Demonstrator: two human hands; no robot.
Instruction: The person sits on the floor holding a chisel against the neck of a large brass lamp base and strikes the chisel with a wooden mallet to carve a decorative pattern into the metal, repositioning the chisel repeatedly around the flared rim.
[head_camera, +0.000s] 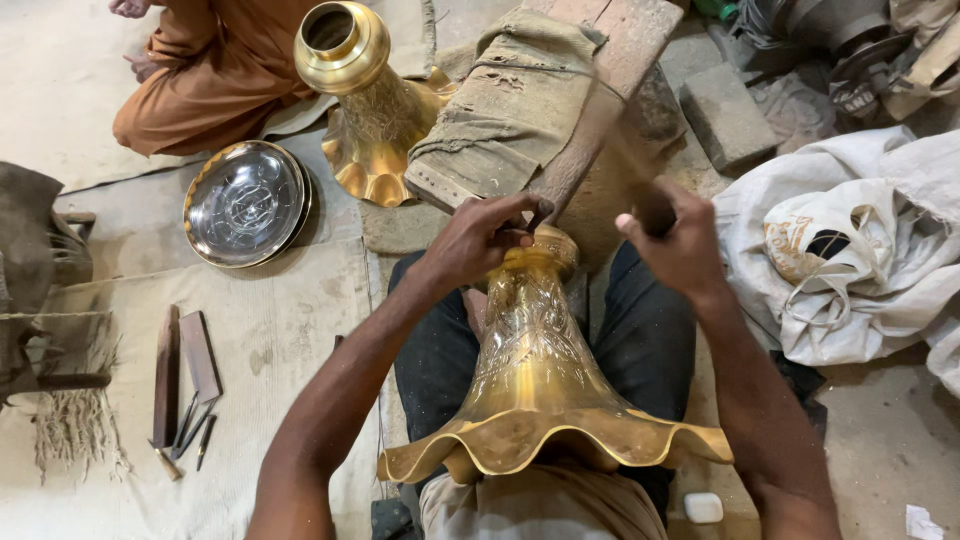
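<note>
A tall brass vase (535, 370) with engraved patterns and a wavy flared foot lies across my lap, neck pointing away from me. My left hand (485, 235) pinches a small dark tool against the vase's neck. My right hand (675, 240) grips a wooden handle; the mallet (600, 150) it belongs to is blurred with motion above the neck. Both forearms reach in from the bottom of the view.
A second brass vase (365, 100) stands ahead, next to a cloth-wrapped wooden block (520, 100). An engraved round metal plate (245, 205) lies on the floor to the left. Small tools and wooden strips (185, 385) lie at lower left. Another person in orange (210, 70) sits at the top left. White sacks (850, 250) are piled at the right.
</note>
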